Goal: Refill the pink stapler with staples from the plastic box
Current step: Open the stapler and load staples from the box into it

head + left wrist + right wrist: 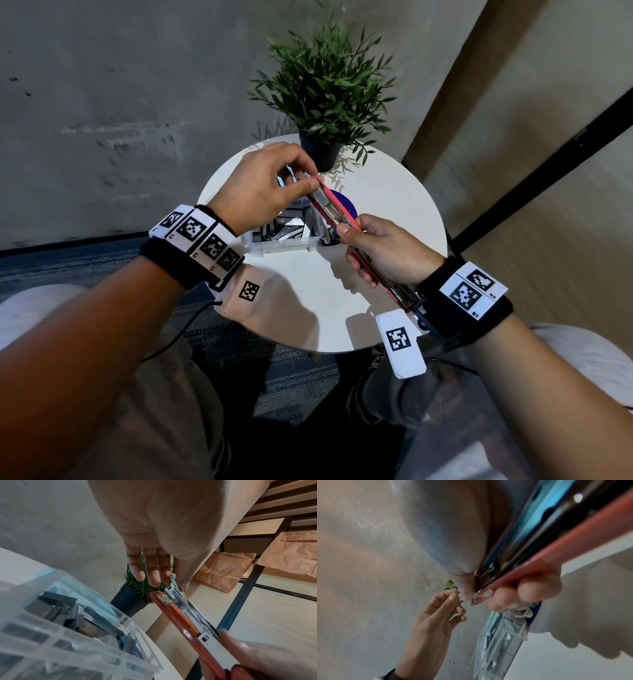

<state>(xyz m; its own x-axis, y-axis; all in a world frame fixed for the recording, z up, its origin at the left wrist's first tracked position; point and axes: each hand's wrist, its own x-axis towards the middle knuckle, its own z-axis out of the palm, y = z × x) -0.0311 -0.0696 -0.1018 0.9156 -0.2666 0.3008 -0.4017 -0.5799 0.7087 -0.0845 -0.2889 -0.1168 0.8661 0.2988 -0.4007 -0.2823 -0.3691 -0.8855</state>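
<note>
The pink stapler (pixel 337 205) is held in the air over the round table, slanting from near right to far left, with its metal magazine (pixel 176 593) exposed. My right hand (pixel 356 246) grips its middle and rear, thumb on top and fingers curled underneath (pixel 522 592). My left hand (pixel 313 178) pinches the front tip of the magazine between thumb and fingers (pixel 171 582). A grey strip lies in the channel near that tip. The clear plastic box (pixel 284 240) of staple strips stands open on the table below my left hand, and shows close up in the left wrist view (pixel 68 628).
The small white round table (pixel 394 205) carries a potted green plant (pixel 325 85) at its far edge and a purple disc (pixel 342 202) under the stapler. A grey wall lies behind, a dark-framed panel to the right, and my knees sit beneath the table's near edge.
</note>
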